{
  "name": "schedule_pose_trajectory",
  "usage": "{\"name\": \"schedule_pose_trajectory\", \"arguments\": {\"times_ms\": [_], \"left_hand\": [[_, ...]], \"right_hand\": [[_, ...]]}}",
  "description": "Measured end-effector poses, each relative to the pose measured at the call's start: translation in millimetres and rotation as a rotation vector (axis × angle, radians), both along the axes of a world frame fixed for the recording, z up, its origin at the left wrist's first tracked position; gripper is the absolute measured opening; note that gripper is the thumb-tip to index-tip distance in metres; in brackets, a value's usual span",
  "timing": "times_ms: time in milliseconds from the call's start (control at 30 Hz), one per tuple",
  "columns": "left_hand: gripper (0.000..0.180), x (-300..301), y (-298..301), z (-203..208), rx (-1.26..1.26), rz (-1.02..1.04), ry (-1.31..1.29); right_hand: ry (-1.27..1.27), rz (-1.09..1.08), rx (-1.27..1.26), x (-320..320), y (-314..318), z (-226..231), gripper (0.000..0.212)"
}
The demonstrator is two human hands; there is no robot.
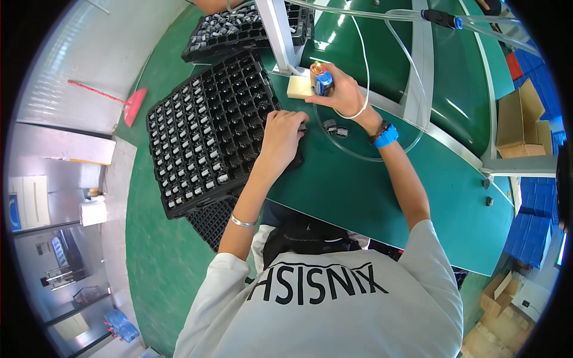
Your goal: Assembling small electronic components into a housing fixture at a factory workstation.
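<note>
My right hand (345, 98) is closed round a small blue device (323, 82) with a copper-coloured, lit top. This device is beside a pale yellow block (300, 88) on the green table. At the right edge of a black compartment tray (262, 156), my left hand (282, 136) has its fingers curled round a small dark part (302, 127), mostly hidden by them. Many small grey-white cylinders (195, 134) stand in the tray's left compartments. Right of my left hand, a few small dark grey parts (335, 127) lie on the table.
A second tray (230, 27) of grey parts lies at the back. A white post (276, 33) rises behind the block. Clear tubing (412, 83) loops round my right forearm. Two small dark parts (489, 201) lie at the table's right. Cardboard (525, 122) and blue boxes (530, 235) stand beyond.
</note>
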State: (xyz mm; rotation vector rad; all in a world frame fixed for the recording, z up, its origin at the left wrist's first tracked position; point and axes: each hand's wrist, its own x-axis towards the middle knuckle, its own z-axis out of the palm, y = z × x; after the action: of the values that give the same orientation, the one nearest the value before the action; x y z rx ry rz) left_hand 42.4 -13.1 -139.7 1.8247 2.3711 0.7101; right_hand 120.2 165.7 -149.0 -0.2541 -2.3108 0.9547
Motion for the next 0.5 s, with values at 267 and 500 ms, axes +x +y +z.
{"name": "schedule_pose_trajectory", "arguments": {"times_ms": [267, 500], "left_hand": [[0.021, 16, -11, 31, 0.093, 0.082, -0.697], [0.024, 25, -57, 48, 0.2, 0.133, -1.453]], "right_hand": [[-0.061, -0.124, -0.01, -6, -6, 1, 0.052], [0.011, -0.402, -0.114, -26, 84, -18, 0.031]]}}
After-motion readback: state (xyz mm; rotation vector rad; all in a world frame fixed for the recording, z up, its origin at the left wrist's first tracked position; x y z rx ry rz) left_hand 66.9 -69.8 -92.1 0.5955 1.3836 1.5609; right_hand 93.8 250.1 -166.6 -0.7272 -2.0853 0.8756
